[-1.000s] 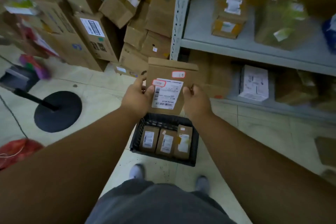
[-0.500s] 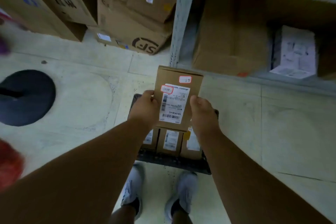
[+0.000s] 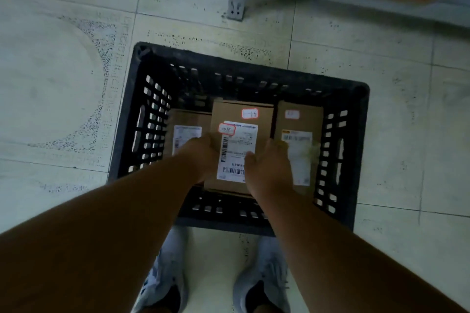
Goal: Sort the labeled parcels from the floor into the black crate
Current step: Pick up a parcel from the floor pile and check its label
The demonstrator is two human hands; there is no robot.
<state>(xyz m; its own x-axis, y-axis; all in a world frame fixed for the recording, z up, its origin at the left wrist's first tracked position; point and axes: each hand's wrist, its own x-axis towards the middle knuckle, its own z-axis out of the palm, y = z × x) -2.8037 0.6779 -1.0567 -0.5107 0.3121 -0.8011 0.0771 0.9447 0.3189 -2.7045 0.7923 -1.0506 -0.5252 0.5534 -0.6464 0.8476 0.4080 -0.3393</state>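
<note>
Two of your bare hands grip one flat brown cardboard parcel with a white shipping label inside the black slotted plastic crate on the pale tiled floor. Your left hand clasps its left edge, your right hand its right edge. Similar labelled parcels lie just beside it on either side.

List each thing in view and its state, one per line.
Black crate: on the floor, holding parcels.
Middle parcel: label up, gripped by both hands inside the crate.
Left parcel: lying in crate.
Right parcel: lying in crate.
Left hand: gripping.
Right hand: gripping.
</note>
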